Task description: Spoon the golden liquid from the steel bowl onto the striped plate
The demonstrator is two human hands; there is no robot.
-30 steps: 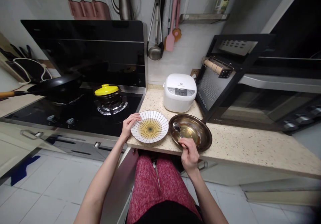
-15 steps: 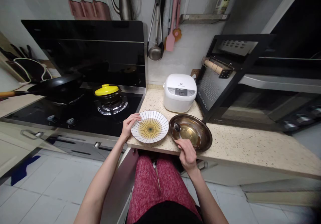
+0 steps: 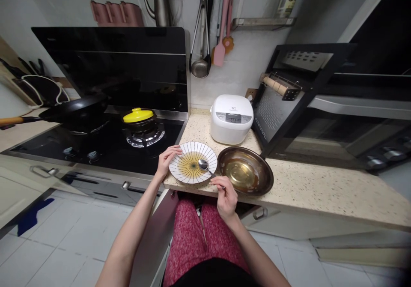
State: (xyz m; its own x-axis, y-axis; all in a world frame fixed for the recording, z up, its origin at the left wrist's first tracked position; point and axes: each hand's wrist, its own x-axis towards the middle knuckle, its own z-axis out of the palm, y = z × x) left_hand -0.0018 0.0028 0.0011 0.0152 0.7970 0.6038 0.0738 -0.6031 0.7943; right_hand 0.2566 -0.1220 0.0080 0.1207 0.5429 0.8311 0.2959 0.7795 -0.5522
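A white plate (image 3: 183,176) with dark radiating lines and a yellow-brown middle sits on the counter near its front edge. My left hand (image 3: 167,159) grips its left rim, fingers together over the edge. In my right hand (image 3: 226,196) is a metal spoon (image 3: 203,164), pinched by the handle, its bowl over the right part of the plate. Whether the spoon touches the plate I cannot tell. Just right of the plate stands a wide metal basin (image 3: 266,173), brownish and shiny inside, with what looks like a little liquid at the bottom.
Behind the basin stands a white rice cooker (image 3: 231,126). On the black stove (image 3: 112,150) at left are a yellow-lidded pot (image 3: 138,115) and a wok (image 3: 75,109). An oven (image 3: 349,128) and a dark rack (image 3: 279,103) stand right. Below, a cabinet door (image 3: 160,231) hangs open.
My right hand has moved left with the spoon, whose bowl has gone from inside the basin to over the plate. My left hand stays on the plate's rim.
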